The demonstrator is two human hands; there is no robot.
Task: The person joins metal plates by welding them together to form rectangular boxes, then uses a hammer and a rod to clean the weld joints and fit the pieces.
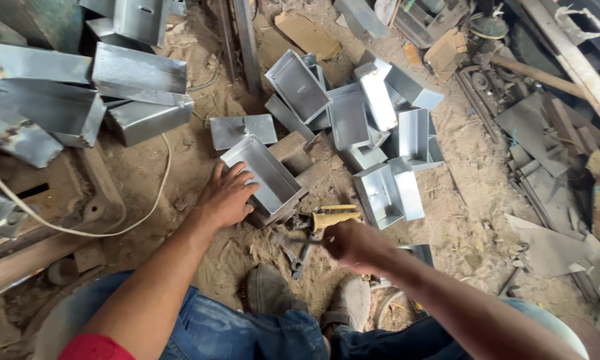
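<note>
Both arms are stretched forward and down, bare from the elbows. The left hand (225, 198) is laid flat with fingers spread. The right hand (353, 243) is closed in a fist and blurred.

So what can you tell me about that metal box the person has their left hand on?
The metal box is an open-topped rectangular tray of grey, galvanised-looking sheet metal with folded walls and a dull shine. It appears empty. It sits tilted, propped on a wooden block on the sandy floor, open side up. The left hand rests against its near end, fingers on the rim. Similar boxes lie heaped just behind it.
</note>
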